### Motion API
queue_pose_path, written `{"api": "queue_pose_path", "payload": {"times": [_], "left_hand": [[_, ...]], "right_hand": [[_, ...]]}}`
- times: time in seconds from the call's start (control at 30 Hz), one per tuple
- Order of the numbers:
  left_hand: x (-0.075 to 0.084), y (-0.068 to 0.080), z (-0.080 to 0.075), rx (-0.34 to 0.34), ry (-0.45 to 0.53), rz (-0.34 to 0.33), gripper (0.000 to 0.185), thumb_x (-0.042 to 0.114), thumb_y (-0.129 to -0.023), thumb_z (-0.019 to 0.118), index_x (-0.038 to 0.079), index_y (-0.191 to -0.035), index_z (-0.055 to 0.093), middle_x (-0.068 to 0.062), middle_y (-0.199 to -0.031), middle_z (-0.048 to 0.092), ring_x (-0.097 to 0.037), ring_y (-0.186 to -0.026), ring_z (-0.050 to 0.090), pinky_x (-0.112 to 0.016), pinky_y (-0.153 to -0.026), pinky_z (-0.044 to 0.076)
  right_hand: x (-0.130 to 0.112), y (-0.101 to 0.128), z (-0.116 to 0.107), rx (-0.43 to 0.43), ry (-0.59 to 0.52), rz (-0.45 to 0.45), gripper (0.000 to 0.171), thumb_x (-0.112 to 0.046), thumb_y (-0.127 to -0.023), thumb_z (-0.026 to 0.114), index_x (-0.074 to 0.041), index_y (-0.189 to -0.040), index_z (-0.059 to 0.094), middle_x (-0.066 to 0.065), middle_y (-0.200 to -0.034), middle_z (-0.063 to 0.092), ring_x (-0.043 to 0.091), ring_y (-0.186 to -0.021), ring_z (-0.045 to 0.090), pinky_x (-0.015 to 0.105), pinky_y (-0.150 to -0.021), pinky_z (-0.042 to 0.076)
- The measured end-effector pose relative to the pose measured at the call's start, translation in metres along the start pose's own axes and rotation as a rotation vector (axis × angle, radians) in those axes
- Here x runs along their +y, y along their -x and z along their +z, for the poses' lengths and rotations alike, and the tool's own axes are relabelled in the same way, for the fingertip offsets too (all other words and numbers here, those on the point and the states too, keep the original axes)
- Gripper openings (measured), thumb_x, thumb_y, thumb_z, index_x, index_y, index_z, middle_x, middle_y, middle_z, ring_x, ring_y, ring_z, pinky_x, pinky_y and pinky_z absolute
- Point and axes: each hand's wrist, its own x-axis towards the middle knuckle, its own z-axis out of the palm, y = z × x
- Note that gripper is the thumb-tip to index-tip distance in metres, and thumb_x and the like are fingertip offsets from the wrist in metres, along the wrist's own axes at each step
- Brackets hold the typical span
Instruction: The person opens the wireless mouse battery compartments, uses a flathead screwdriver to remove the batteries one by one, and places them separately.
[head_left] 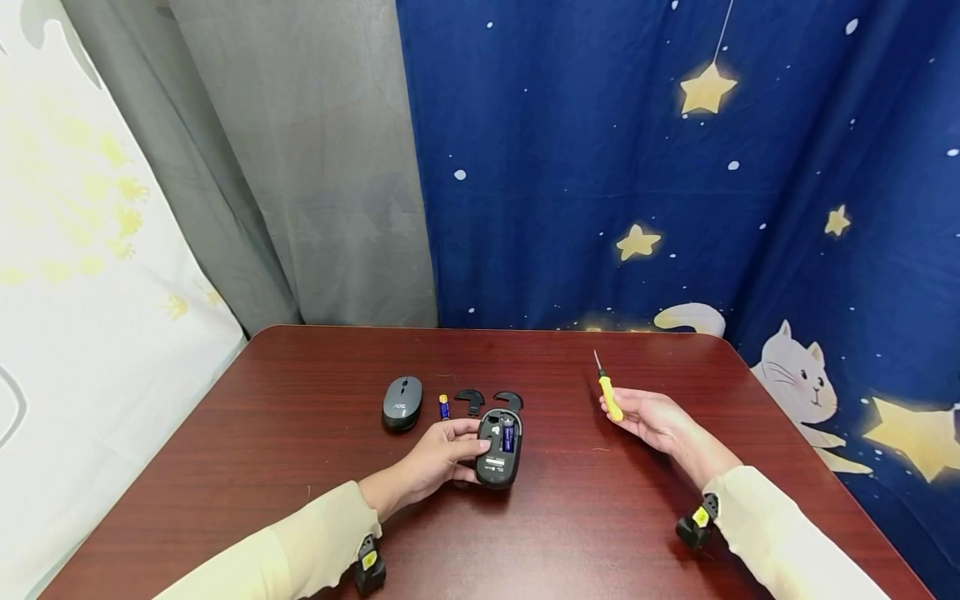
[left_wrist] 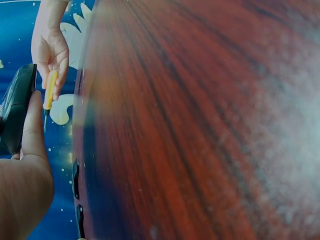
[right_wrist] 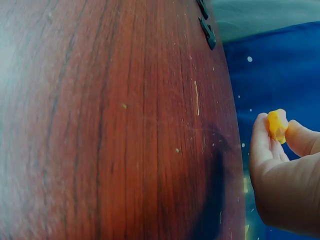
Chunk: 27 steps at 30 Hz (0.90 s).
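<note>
The left hand (head_left: pixel 438 460) rests on the dark red table (head_left: pixel 225 467) near the middle, its fingers curled round the left side of an upturned black mouse (head_left: pixel 501 447) and its thumb laid across the open battery bay. The mouse lies belly up, with a blue battery (head_left: pixel 507 435) seated in the right-hand slot of the bay; the slot beside it sits under the thumb tip, so what is in it cannot be told. In the left wrist view the thumb (left_wrist: pixel 31 125) presses flat along the edge of the mouse's shell (left_wrist: pixel 17 107), a firm hold rather than a loose touch.

The right hand (head_left: pixel 651 417) is held just off the table, well to the right of the mouse, palm up and half closed. Its fingers and thumb pinch the yellow handle of a small screwdriver (head_left: pixel 608 393), whose thin metal blade points away toward the far edge. In the right wrist view only the butt end of the handle (right_wrist: pixel 276 125) shows, clamped between fingertips and thumb.

Just beyond the upturned mouse lie two small black curved pieces (head_left: pixel 470 398) (probably its glide pads, though that is hard to confirm), side by side on the wood. Left of them stands a loose blue battery (head_left: pixel 444 407), and further left again a second, grey mouse (head_left: pixel 402 401) sits right way up. A blue curtain with stars and a white cat (head_left: pixel 798 379) hangs behind the table.
</note>
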Motion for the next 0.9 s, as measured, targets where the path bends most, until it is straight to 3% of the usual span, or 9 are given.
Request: {"api": "queue_pose_path", "payload": {"times": [0.3,0.67,0.9], "left_hand": [[-0.001,0.0,-0.001,-0.003,0.009,0.003,0.047,0.008,-0.094,0.061,-0.009,-0.134,0.045,-0.017,-0.114,0.064,-0.023,-0.095,0.067,-0.039,-0.073,0.058],[-0.002,0.0,-0.003,0.005,0.011,0.005,0.046,0.006,-0.094,0.059,-0.01,-0.135,0.044,-0.018,-0.115,0.064,-0.023,-0.095,0.067,-0.039,-0.072,0.058],[-0.002,0.0,-0.004,0.008,0.014,0.007,0.048,0.007,-0.094,0.061,-0.009,-0.135,0.044,-0.018,-0.115,0.064,-0.024,-0.095,0.067,-0.038,-0.072,0.058]], "right_hand": [[-0.003,0.001,-0.006,0.037,0.014,0.003,0.05,0.003,-0.101,0.044,0.016,-0.143,0.022,0.006,-0.095,0.068,0.013,-0.089,0.067,0.024,-0.081,0.053],[0.0,0.004,-0.016,0.14,0.09,0.048,0.051,0.002,-0.098,0.052,0.014,-0.142,0.032,0.001,-0.088,0.065,0.012,-0.081,0.064,0.029,-0.076,0.055],[0.0,0.006,-0.02,0.195,0.131,0.085,0.031,0.0,-0.094,0.061,0.004,-0.124,0.061,-0.001,-0.084,0.067,0.012,-0.077,0.064,0.028,-0.074,0.056]]}}
